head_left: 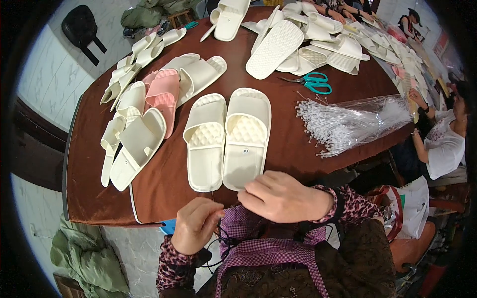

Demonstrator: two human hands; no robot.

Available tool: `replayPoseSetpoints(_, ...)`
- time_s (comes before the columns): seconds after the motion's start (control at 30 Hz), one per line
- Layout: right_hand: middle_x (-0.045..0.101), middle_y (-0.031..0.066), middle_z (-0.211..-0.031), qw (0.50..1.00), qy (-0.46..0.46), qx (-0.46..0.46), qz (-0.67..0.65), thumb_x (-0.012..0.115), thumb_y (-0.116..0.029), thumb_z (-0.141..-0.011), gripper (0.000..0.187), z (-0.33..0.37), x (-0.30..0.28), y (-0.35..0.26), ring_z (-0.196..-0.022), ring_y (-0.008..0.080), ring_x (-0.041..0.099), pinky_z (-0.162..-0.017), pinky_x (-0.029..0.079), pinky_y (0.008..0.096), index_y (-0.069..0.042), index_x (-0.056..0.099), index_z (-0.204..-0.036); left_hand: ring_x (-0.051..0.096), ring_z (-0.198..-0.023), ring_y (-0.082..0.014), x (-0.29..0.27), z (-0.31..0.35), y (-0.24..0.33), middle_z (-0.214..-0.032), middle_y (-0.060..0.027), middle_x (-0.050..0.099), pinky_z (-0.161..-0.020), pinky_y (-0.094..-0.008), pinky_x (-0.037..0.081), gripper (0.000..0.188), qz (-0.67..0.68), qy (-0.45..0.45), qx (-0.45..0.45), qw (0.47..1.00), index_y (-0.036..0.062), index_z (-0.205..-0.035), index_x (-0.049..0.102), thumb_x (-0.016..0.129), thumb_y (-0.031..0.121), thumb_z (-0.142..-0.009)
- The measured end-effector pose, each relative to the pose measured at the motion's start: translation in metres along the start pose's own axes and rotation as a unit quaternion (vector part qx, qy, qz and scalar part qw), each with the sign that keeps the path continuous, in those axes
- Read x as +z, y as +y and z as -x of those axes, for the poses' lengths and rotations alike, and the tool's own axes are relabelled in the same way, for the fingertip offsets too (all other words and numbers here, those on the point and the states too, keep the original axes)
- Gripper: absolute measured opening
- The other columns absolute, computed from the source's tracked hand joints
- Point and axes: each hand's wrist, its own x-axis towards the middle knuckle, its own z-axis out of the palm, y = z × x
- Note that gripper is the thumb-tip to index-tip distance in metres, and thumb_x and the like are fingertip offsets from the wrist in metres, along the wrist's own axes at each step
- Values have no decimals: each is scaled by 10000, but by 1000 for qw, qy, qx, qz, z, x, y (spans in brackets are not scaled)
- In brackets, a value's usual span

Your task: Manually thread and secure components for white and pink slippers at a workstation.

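Side by side in front of me lie two cream slippers, the left slipper point(205, 166) and the right slipper point(244, 169), toes pointing away and heels at the table's near edge. A small round label sits on the right one's insole. My left hand point(196, 226) is closed in a pinch just below the left slipper's heel; whatever it holds is too small to make out. With fingers curled, my right hand point(283, 196) is at the right slipper's heel, and its fingertips are hidden. A thin dark line shows near the heels, between the hands.
Cream slippers point(139, 141) and a pink slipper point(164, 92) lie at the left. More slippers point(276, 49) are piled at the back. Teal-handled scissors point(317, 83) and a bundle of white tag loops point(348, 121) lie to the right. A co-worker point(444, 144) sits at the right.
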Motion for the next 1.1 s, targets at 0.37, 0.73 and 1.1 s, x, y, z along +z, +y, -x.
replayPoseSetpoints(0.37, 515, 84, -843, 998, 5, 51, 45, 523, -93, -756, 117, -20, 24, 59, -804, 233, 569, -758, 464, 362, -28, 533, -852, 604, -669, -327, 11, -69, -38, -736, -162, 607, -595, -372, 476, 78, -122, 26, 38, 991, -9, -810, 618, 630, 64, -787)
replayPoseSetpoints(0.73, 609, 179, -697, 941, -38, 319, 103, 502, -244, -856, 309, -12, 8, 192, -694, 314, 620, -629, 485, 380, 18, 613, -739, 612, -716, -352, 20, -109, -59, -782, -175, 630, -632, -412, 489, 126, -200, 16, 9, 980, 20, -815, 628, 595, 141, -816)
replayPoseSetpoints(1.1, 588, 114, -538, 812, -107, 551, -158, 624, -312, -734, 369, -35, 23, 211, -422, 198, 554, -390, 444, 308, 40, 623, -625, 592, -759, -334, 21, -112, -74, -820, -137, 605, -657, -404, 480, 89, -169, 50, 85, 981, 30, -843, 603, 595, 112, -812)
